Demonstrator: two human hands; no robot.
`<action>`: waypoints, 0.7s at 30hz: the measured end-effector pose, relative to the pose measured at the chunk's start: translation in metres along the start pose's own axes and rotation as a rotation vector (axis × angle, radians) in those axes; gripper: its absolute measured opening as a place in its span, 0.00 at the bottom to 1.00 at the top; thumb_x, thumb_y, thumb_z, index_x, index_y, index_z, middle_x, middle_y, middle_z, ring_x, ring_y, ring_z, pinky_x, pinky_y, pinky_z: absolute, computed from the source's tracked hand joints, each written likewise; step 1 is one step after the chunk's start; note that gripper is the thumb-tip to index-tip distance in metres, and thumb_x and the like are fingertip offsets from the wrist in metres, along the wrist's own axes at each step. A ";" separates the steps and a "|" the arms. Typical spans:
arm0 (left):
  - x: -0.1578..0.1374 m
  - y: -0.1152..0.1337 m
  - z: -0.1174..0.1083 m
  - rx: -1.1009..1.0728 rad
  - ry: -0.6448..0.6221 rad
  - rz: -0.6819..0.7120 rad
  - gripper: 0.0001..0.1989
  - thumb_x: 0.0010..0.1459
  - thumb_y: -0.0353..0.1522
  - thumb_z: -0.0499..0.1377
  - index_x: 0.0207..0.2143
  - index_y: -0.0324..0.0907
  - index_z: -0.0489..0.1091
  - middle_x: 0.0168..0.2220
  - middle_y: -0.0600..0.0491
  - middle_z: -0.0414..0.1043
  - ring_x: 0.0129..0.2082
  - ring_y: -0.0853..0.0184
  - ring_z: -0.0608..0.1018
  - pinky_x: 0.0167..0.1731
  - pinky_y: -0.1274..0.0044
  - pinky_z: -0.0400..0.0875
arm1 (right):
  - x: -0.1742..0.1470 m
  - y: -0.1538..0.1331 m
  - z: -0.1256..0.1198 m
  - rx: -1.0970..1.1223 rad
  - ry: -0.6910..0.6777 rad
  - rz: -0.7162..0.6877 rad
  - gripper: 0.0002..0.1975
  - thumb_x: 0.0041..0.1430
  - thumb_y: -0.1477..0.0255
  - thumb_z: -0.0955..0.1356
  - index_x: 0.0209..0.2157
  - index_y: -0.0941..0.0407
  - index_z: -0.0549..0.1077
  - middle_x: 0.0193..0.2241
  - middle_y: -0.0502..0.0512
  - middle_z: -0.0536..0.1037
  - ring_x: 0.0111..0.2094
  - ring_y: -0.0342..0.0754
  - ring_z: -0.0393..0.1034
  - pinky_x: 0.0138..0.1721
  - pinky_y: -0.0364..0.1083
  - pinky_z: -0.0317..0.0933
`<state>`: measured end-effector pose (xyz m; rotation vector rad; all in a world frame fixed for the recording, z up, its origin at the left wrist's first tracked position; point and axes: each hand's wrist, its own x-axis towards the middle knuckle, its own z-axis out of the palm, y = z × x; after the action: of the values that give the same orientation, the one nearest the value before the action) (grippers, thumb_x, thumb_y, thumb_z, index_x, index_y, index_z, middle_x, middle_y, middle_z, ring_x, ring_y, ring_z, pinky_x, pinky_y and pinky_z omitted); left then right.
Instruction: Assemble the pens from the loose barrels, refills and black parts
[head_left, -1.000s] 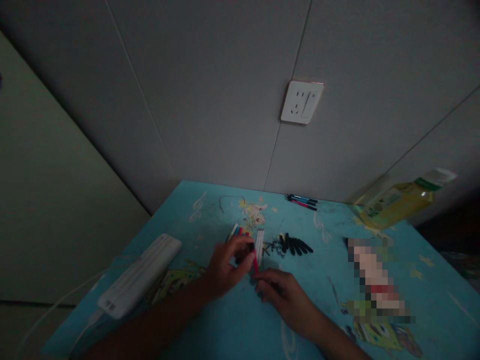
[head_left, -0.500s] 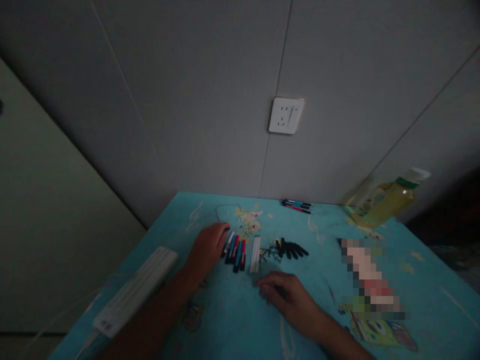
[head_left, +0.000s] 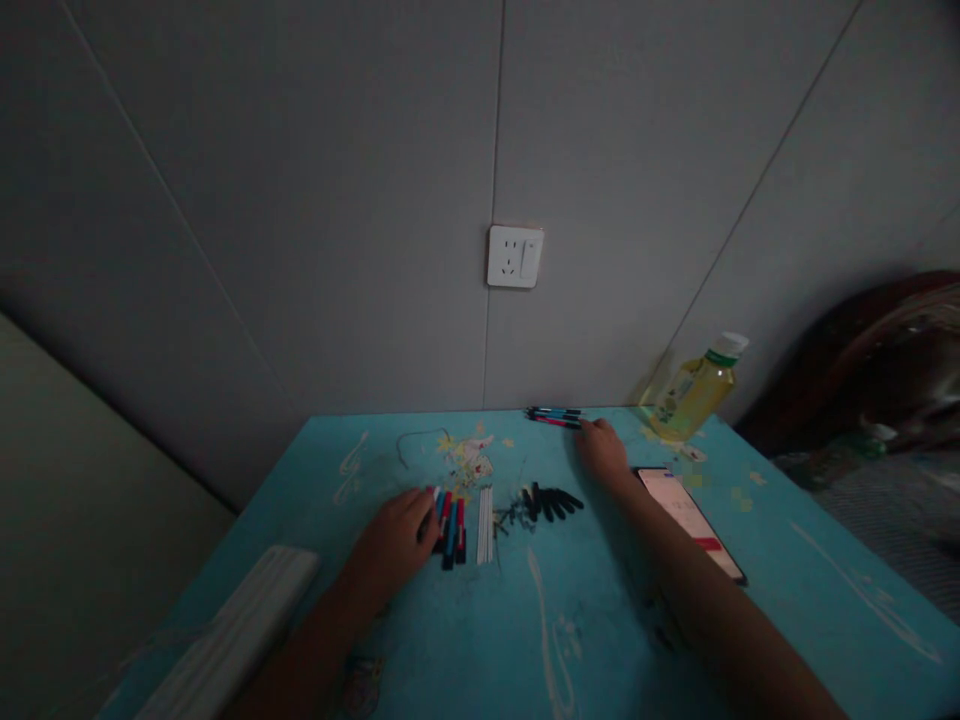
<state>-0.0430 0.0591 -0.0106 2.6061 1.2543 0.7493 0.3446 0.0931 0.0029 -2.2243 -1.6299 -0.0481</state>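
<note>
My left hand (head_left: 397, 535) rests at the left end of a row of pen barrels (head_left: 450, 530) in red, blue, white and black. Its fingers are curled together, and what they hold, if anything, is hidden. At the back of the table my right hand (head_left: 602, 450) reaches to the ends of several pens (head_left: 553, 416) lying by the wall. Its fingertips meet the red pen's end, but the grip is too small and dark to make out. Between the hands lie thin white refills (head_left: 485, 525), small dark parts (head_left: 514, 516) and a fan of black pen grips (head_left: 555, 502).
A phone (head_left: 694, 520) lies under the right forearm's far side. Behind it stands a bottle of yellow liquid (head_left: 690, 400) against the wall. A white power strip (head_left: 240, 625) lies at the left edge. A socket (head_left: 515, 257) is on the wall.
My right hand has moved from in front of the refills to the pens at the back. My left hand has come slightly nearer along the barrels. The view has turned right.
</note>
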 end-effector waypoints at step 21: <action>-0.001 -0.008 0.011 0.002 0.058 -0.051 0.17 0.67 0.29 0.46 0.56 0.43 0.65 0.49 0.45 0.69 0.48 0.62 0.75 0.49 0.68 0.71 | -0.009 0.009 -0.025 -0.095 -0.084 -0.107 0.14 0.67 0.75 0.61 0.48 0.63 0.75 0.44 0.65 0.76 0.47 0.51 0.69 0.50 0.44 0.56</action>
<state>-0.0432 0.0643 -0.0226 2.5609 1.3320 0.8207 0.3543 0.0743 0.0216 -2.2349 -1.8264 -0.0625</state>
